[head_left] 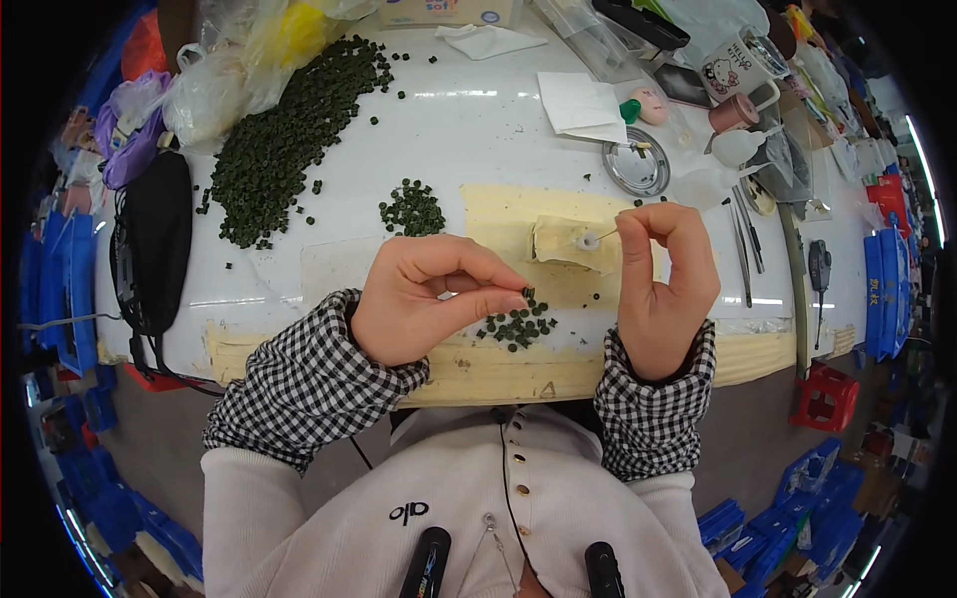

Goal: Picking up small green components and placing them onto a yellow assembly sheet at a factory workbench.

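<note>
My left hand (pixel 424 294) is closed in a pinch on a small dark green ring-shaped piece (pixel 529 294) at its fingertips. Below it lies a small heap of similar green pieces (pixel 515 328). My right hand (pixel 666 274) is also closed, its thumb and forefinger pinching a thin needle-like rod (pixel 606 236). The rod's far end meets a small whitish round opening (pixel 586 242) on a block wrapped in yellowish tape (pixel 558 242). That block rests on a yellow sheet (pixel 488 214) between and beyond my hands. Whether the rod goes inside the opening, I cannot tell.
A large pile of green pieces (pixel 274 149) spreads at the far left, with a smaller cluster (pixel 413 208) nearer. A round metal dish (pixel 636 165), white tissue (pixel 581 104), tweezers (pixel 742 249) and a mug (pixel 743 65) stand right. A black pouch (pixel 155 244) lies left.
</note>
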